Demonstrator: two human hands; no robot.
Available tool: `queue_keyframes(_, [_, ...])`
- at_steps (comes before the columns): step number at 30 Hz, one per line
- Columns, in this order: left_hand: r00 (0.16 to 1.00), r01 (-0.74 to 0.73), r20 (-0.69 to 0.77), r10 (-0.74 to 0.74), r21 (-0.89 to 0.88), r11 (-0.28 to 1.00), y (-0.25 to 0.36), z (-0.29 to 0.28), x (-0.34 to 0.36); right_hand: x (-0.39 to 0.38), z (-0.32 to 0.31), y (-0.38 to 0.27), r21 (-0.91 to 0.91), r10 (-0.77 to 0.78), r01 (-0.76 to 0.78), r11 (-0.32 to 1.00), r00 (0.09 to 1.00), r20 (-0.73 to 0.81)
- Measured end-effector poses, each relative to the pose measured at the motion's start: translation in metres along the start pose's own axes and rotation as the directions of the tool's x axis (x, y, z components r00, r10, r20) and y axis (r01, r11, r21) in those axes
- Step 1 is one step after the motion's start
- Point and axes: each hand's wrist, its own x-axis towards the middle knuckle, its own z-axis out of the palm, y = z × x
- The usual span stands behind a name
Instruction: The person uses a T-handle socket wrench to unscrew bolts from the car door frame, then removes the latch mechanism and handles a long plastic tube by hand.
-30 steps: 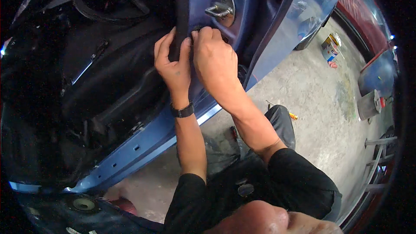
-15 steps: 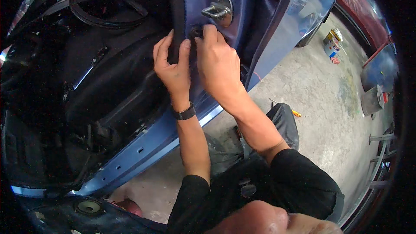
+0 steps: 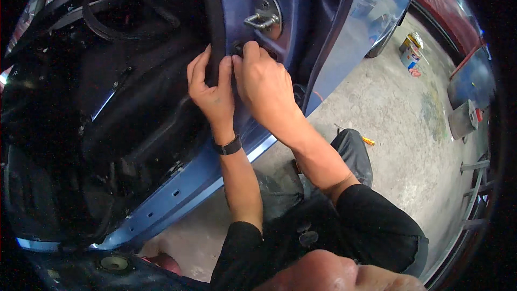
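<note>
A blue car door pillar [image 3: 235, 0] stands in front of me, with a metal door striker [image 3: 264, 20] bolted to it. Along the pillar's left edge runs a black door seal [image 3: 214, 21]. My left hand [image 3: 214, 97] has its fingers on one side of that seal and its thumb on the other, closed on it. Just below the striker, my right hand [image 3: 266, 83] is closed in a pinch against the pillar, close beside the left thumb. A small dark part [image 3: 238, 48] shows at its fingertips; most of it is hidden by the fingers.
The dark car interior [image 3: 107, 145] opens to the left above a blue sill [image 3: 180, 194]. A door speaker [image 3: 114, 263] lies at lower left. On the concrete floor are a yellow-handled tool [image 3: 368, 140], a paint can [image 3: 411, 58] and a grey bucket [image 3: 463, 121].
The view has shifted slightly, so the striker and pillar sit a little further left. My right hand sits slightly lower below the striker; the left hand keeps its hold on the seal.
</note>
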Motion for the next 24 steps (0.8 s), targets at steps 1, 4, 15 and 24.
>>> queue_keyframes(1, [1.000, 0.014, 0.000, -0.014, 0.004, 1.000, 0.000, 0.000, 0.000, 0.001, -0.001, 0.000, 0.001, -0.002, 0.002, 1.000, 1.000, -0.007])
queue_keyframes(4, [1.000, 0.030, 0.008, -0.031, 0.018, 0.999, 0.003, 0.000, 0.001, 0.002, -0.001, 0.000, -0.010, 0.039, -0.038, 0.999, 0.998, 0.053])
queue_keyframes(15, [0.999, 0.021, 0.033, -0.022, 0.008, 1.000, 0.001, 0.001, -0.001, 0.000, 0.002, -0.002, -0.002, 0.075, -0.075, 0.997, 0.997, -0.002])
queue_keyframes(24, [0.998, 0.059, 0.033, -0.059, 0.007, 0.998, 0.001, 0.000, -0.003, -0.002, -0.005, 0.000, 0.025, 0.041, -0.042, 0.999, 0.999, 0.015])
